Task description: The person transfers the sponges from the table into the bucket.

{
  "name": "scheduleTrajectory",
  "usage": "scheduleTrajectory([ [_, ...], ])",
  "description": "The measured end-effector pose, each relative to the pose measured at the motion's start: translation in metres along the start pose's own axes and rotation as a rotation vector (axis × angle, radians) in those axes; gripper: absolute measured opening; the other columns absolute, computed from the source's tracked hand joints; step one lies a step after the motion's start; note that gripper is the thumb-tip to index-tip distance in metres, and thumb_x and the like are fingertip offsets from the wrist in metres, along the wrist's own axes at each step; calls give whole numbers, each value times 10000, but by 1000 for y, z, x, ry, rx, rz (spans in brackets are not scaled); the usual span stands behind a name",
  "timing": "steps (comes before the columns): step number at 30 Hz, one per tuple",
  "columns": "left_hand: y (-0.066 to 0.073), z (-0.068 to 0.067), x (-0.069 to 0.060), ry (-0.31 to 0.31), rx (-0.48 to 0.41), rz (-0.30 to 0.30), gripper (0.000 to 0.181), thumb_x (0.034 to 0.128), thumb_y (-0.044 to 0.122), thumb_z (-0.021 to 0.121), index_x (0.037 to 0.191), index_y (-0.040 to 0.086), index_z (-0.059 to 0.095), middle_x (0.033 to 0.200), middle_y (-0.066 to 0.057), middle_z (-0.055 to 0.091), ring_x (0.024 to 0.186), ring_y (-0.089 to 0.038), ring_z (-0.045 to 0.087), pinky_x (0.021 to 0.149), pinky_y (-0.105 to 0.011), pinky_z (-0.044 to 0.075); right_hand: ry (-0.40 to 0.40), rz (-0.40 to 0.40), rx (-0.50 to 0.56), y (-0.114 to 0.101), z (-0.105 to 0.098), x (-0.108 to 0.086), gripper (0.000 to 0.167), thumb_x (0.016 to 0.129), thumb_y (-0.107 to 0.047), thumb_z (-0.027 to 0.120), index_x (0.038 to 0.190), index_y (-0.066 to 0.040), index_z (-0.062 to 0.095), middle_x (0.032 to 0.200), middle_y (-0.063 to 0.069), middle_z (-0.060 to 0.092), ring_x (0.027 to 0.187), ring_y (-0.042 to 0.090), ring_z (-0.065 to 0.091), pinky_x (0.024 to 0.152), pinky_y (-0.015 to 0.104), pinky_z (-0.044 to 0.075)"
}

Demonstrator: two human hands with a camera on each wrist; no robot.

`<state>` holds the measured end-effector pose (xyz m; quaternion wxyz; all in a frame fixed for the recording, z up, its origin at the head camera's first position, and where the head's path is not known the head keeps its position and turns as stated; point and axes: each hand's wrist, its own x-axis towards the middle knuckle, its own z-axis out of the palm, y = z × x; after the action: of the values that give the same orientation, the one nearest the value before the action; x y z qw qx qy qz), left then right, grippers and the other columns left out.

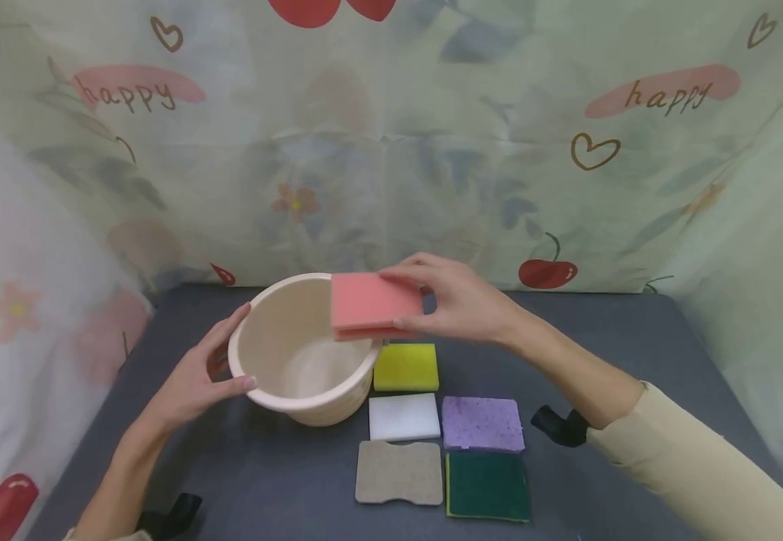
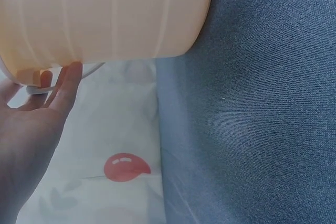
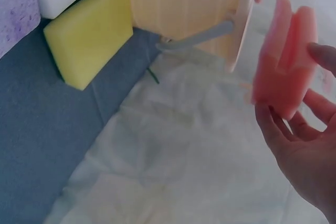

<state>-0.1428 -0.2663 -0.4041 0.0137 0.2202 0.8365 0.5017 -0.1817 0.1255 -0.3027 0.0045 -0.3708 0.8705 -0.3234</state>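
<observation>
A cream plastic bucket (image 1: 329,412) stands on the dark table, its mouth tipped a little toward me. My left hand (image 1: 185,387) grips its left rim, thumb at the near edge and fingers on the outer wall; the left wrist view shows fingertips against the wall below the rim. Over the bucket's right rim, my right hand (image 1: 462,300) pinches a pink sponge (image 1: 367,302) between thumb and fingers. In the right wrist view this sponge (image 3: 278,72) shows two thick layers joined at one end, with a groove between. A yellow sponge (image 1: 406,367) lies below that hand.
Right of the bucket lie a white sponge (image 1: 403,417), a purple speckled sponge (image 1: 482,424), a flat grey-beige sponge (image 1: 399,472) with notched sides and a dark green scouring pad (image 1: 488,485). A patterned curtain (image 1: 385,150) hangs behind the table. The bucket has a light handle (image 3: 202,36).
</observation>
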Motion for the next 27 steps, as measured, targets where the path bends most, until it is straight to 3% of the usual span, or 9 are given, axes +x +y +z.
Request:
scheduleTrajectory([
  [6, 0, 0, 1, 8, 16, -11, 1013, 791, -35, 783, 1593, 235, 225, 1521, -138, 339, 1291, -85, 432, 950, -112, 391, -8, 17, -6, -9, 9, 17, 563, 852, -255, 769, 1379, -149, 600, 1254, 6, 592, 1017, 131, 570, 820, 304, 498],
  [11, -1, 1, 1, 6, 24, -21, 1012, 797, -22, 783, 1594, 242, 219, 1533, -133, 326, 1310, -182, 423, 952, -110, 386, -61, 30, 7, -14, 20, 30, 581, 863, -266, 766, 1399, -140, 578, 1280, 26, 578, 1055, 137, 552, 840, 298, 491],
  [20, 1, 3, 0, 8, -9, -2, 1009, 786, -52, 776, 1593, 201, 226, 1535, -153, 314, 1309, -27, 397, 964, -113, 378, -101, 108, -19, -21, 42, 54, 615, 849, -276, 772, 1411, -139, 563, 1260, 38, 574, 1054, 154, 535, 855, 284, 475],
  [27, 1, 2, 1, 7, -14, -6, 1011, 786, -45, 778, 1593, 215, 227, 1541, -143, 310, 1297, -29, 405, 961, -116, 385, -117, 182, 6, -22, 54, 68, 640, 831, -272, 791, 1412, -143, 556, 1275, 38, 565, 1059, 170, 533, 883, 316, 465],
])
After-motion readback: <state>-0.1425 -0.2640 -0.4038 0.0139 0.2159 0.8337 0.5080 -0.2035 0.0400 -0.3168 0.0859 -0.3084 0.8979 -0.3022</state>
